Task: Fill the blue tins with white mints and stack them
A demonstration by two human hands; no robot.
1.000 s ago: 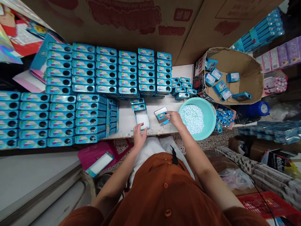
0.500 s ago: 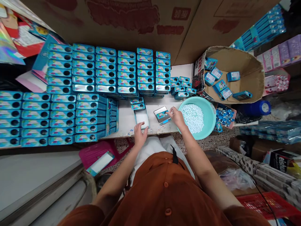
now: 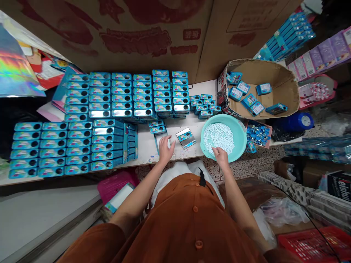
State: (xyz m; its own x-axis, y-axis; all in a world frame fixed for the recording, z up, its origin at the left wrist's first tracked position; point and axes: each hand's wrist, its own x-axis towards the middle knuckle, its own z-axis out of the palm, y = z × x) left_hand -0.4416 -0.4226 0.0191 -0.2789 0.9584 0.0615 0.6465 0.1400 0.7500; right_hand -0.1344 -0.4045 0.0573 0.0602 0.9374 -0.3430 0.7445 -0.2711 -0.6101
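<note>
My right hand (image 3: 221, 157) is over the near side of a turquoise basin (image 3: 241, 146), fingers pressed together at the edge of a heap of small white pellets (image 3: 221, 135). Whatever is between those fingertips is hidden. My left hand (image 3: 166, 150) is open, thumb and fingers apart, above a pale strip on the table. Between the hands lies a small digital scale (image 3: 189, 143) with a blue tin (image 3: 184, 136) on its plate. Just beyond my left hand are two more blue tins (image 3: 157, 126).
Stacked blue tins (image 3: 79, 140) fill the table's left and back. Several loose tins (image 3: 205, 106) stand behind the basin. A cut-down cardboard box (image 3: 285, 84) holds blue packs at the right. Beside the basin sits a small box of shiny blue lids (image 3: 257, 134). A large carton (image 3: 153, 40) rises behind.
My right hand has gone from the tin on the scale to the pellets in the basin. My left hand has shifted slightly towards the scale. The head view has shifted too.
</note>
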